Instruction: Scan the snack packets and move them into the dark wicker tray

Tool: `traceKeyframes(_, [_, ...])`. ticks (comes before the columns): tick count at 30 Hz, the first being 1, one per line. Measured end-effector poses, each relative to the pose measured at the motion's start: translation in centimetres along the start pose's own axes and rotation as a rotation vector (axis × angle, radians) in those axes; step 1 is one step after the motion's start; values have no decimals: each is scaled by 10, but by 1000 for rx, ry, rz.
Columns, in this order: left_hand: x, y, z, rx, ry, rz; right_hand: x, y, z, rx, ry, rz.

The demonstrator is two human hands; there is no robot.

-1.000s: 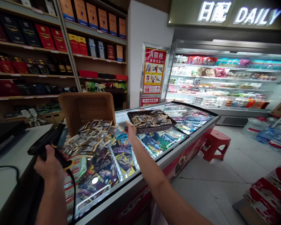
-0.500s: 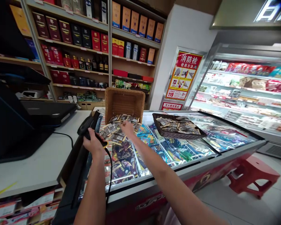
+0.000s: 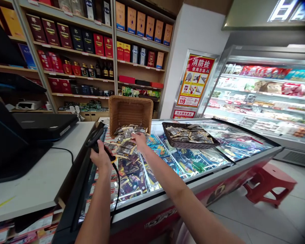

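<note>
Two bare hands work over one chest freezer [image 3: 193, 186]. The left hand [image 3: 101, 156] has its fingers wrapped around the handle of a single black barcode scanner [image 3: 95, 136], held above the freezer's near left corner. The scanner's head points forward and to the right, away from the person; the handle's long axis slants down to the right, and one black cable [image 3: 119, 183] hangs from its end.

The right hand [image 3: 140, 139] has thumb and fingers pinched on one small packet [image 3: 127, 131], its tip pointing forward and left, at the mouth of one tan wicker basket [image 3: 130, 110]. That basket lies on its side, opening towards the person, with a heap of packets [image 3: 124, 148] spilling onto the freezer glass; they overlap too much to count. To the right, one dark woven tray [image 3: 188, 144] carries more packets, its long axis running left to right. One white surface [image 3: 38, 176] stands at the left, and one red stool [image 3: 271, 178] at the right.
</note>
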State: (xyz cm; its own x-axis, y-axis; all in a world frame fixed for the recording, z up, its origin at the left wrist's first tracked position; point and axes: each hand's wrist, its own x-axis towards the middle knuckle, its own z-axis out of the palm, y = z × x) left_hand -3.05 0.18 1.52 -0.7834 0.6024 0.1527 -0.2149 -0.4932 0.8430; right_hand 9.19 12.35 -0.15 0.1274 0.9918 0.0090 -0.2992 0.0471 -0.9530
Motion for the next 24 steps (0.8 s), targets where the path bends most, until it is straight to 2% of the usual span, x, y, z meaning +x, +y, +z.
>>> traceKeyframes(1, [-2, 0, 2, 13, -20, 2, 1, -6, -17, 173, -21, 40])
traceKeyframes(3, [-5, 0, 4, 49, -90, 8, 2, -14, -52, 367, -86, 67])
traceKeyframes(6, [-13, -4, 8, 124, -325, -22, 4, -19, -98, 391, -73, 9])
traceKeyframes(9, [-22, -12, 10, 222, -584, -133, 11, -17, -125, 354, -24, -18])
traceKeyframes(12, [-33, -20, 11, 320, -758, -207, 18, -17, -134, 318, -8, 5])
traceKeyframes(15, [-42, -24, 11, 386, -845, -215, 20, -18, -135, 258, 31, -17])
traceKeyframes(24, [-55, -15, 15, 394, -811, -185, 16, -27, -138, 250, 152, -27])
